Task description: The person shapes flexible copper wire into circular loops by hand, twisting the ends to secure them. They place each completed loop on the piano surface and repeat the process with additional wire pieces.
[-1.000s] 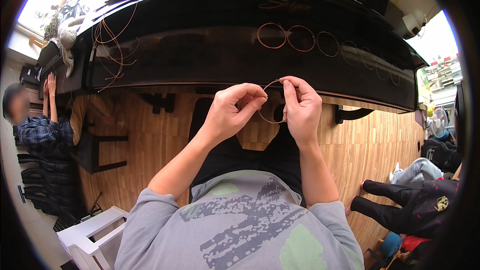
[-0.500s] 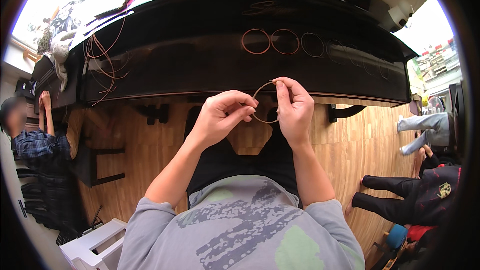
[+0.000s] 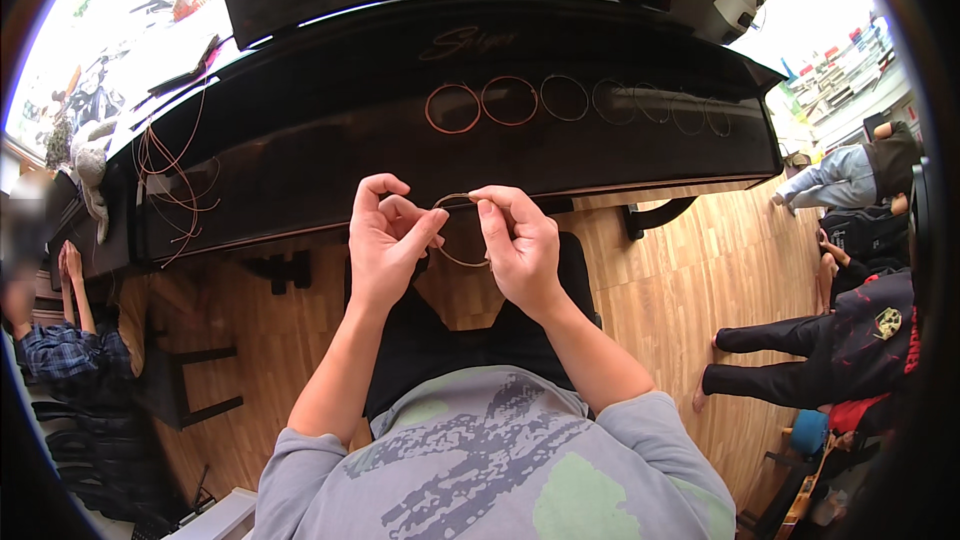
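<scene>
Between my hands, above my lap and just off the near edge of a black piano lid, is a small ring of coiled wire string [image 3: 462, 262], brownish-gold. My left hand [image 3: 385, 245] has thumb and forefinger pinched at the ring's left side, its other fingers raised and loosely curled. On the opposite side my right hand [image 3: 520, 245] pinches the top of the ring between thumb and fingers. Two copper-coloured string coils [image 3: 453, 133] lie side by side on the piano lid [image 3: 380, 145]. To their right a row of several thinner silvery coils [image 3: 564, 121] continues.
Loose copper-coloured strings [image 3: 172, 168] lie tangled at the lid's left end. A person in a plaid shirt [image 3: 65, 348] sits at far left near a dark stool [image 3: 205, 355]. On the right, several people sit by the wooden floor [image 3: 670, 300], one in black trousers [image 3: 760, 340].
The whole view has shifted, with the piano tilting. My left hand's upper fingers have lifted away from the coil while its thumb and forefinger stay there. My right hand keeps its pinch.
</scene>
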`<state>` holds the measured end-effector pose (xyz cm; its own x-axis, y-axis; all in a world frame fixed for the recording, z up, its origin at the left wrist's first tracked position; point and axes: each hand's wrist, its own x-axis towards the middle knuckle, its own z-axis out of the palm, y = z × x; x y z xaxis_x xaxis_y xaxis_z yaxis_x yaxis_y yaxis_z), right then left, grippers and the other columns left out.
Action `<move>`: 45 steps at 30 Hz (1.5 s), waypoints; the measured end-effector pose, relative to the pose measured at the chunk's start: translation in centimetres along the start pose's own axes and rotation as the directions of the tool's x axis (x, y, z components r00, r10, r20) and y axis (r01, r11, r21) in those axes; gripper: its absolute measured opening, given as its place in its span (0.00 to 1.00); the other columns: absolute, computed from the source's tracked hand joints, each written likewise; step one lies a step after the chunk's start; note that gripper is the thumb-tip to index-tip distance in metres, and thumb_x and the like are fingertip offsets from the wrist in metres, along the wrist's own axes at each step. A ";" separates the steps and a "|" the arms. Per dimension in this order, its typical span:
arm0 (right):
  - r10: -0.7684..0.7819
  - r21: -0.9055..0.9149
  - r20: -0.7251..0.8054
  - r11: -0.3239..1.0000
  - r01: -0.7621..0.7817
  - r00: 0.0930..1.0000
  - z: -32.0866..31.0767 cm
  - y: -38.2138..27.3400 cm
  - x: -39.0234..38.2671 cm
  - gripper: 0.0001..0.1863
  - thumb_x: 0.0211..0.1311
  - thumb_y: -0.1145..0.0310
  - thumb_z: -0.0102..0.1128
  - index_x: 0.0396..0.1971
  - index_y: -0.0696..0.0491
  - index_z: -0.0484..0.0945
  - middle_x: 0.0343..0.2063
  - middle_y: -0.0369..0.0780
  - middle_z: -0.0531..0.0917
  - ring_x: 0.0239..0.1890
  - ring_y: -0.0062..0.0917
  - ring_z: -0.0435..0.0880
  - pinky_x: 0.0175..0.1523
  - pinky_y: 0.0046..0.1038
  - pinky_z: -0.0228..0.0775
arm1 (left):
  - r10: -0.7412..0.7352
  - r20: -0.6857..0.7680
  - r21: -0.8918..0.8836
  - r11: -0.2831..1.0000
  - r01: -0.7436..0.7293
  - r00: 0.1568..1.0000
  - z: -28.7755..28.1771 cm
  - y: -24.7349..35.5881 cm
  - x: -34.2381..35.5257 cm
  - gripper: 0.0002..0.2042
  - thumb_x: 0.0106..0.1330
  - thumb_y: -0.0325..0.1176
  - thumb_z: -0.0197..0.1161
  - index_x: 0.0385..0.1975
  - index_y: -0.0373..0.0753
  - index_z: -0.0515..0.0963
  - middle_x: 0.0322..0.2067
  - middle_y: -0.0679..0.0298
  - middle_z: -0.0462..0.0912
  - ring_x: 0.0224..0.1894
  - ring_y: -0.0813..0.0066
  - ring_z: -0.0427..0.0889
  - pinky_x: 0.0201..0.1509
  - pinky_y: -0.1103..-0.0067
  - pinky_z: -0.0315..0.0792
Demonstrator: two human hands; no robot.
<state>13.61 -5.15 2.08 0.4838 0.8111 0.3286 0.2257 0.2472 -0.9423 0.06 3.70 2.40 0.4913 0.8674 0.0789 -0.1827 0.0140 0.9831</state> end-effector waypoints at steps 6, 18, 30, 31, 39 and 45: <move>-0.235 -0.269 0.082 0.931 0.248 0.969 0.6 0.0 0.3 0.08 0.61 0.77 0.57 0.40 0.58 0.78 0.28 0.45 0.84 0.24 0.30 0.84 0.28 0.24 0.73 | 0.079 -0.020 0.309 0.949 -0.069 0.997 -0.8 -1.7 1.5 0.06 0.59 0.25 0.66 0.35 0.33 0.81 0.24 0.67 0.80 0.24 0.86 0.77 0.28 0.87 0.71; -0.099 -0.480 -0.119 0.877 0.030 0.988 -1.5 3.9 4.7 0.16 0.62 0.61 0.60 0.44 0.57 0.76 0.31 0.39 0.76 0.27 0.22 0.76 0.34 0.26 0.69 | 0.228 -0.220 0.487 0.868 -0.096 0.948 -5.8 -1.2 13.1 0.10 0.61 0.30 0.64 0.39 0.31 0.82 0.23 0.63 0.82 0.24 0.82 0.79 0.31 0.84 0.72; -0.405 -0.799 0.100 0.511 0.316 0.909 -1.9 7.4 4.3 0.13 0.54 0.65 0.65 0.39 0.50 0.78 0.28 0.35 0.76 0.33 0.30 0.74 0.42 0.32 0.60 | 0.561 0.087 0.938 0.231 -0.257 0.824 -4.4 -2.4 11.3 0.31 0.52 0.46 0.69 0.56 0.40 0.71 0.54 0.54 0.72 0.56 0.56 0.71 0.53 0.64 0.67; -0.422 -0.807 0.102 0.494 0.324 0.901 -1.7 7.4 4.3 0.13 0.53 0.64 0.66 0.39 0.50 0.78 0.28 0.35 0.76 0.33 0.30 0.74 0.41 0.32 0.60 | 0.552 0.103 0.941 0.215 -0.260 0.828 -4.4 -2.4 10.9 0.33 0.51 0.46 0.70 0.57 0.40 0.69 0.54 0.54 0.72 0.57 0.56 0.70 0.55 0.63 0.65; -0.459 -0.810 0.084 0.485 0.328 0.885 -2.7 6.7 3.6 0.15 0.50 0.60 0.66 0.37 0.49 0.76 0.28 0.37 0.77 0.34 0.35 0.75 0.39 0.38 0.60 | 0.460 0.184 0.912 0.250 -0.326 0.868 -2.9 -1.7 10.3 0.36 0.48 0.43 0.69 0.59 0.38 0.65 0.49 0.52 0.75 0.54 0.54 0.71 0.56 0.61 0.63; -0.517 -0.706 0.015 0.600 0.375 0.856 -2.7 5.6 3.5 0.16 0.53 0.60 0.65 0.38 0.51 0.74 0.29 0.39 0.74 0.35 0.33 0.74 0.40 0.35 0.60 | 0.590 0.199 0.866 0.268 -0.423 0.782 -3.8 -2.2 10.2 0.33 0.55 0.34 0.67 0.62 0.35 0.62 0.57 0.49 0.69 0.60 0.49 0.67 0.62 0.62 0.62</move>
<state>18.81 -2.34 -1.84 0.2846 0.5742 0.7677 0.9142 0.0786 -0.3976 2.20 14.45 0.43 0.4461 0.5878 0.6748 0.4803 -0.7935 0.3737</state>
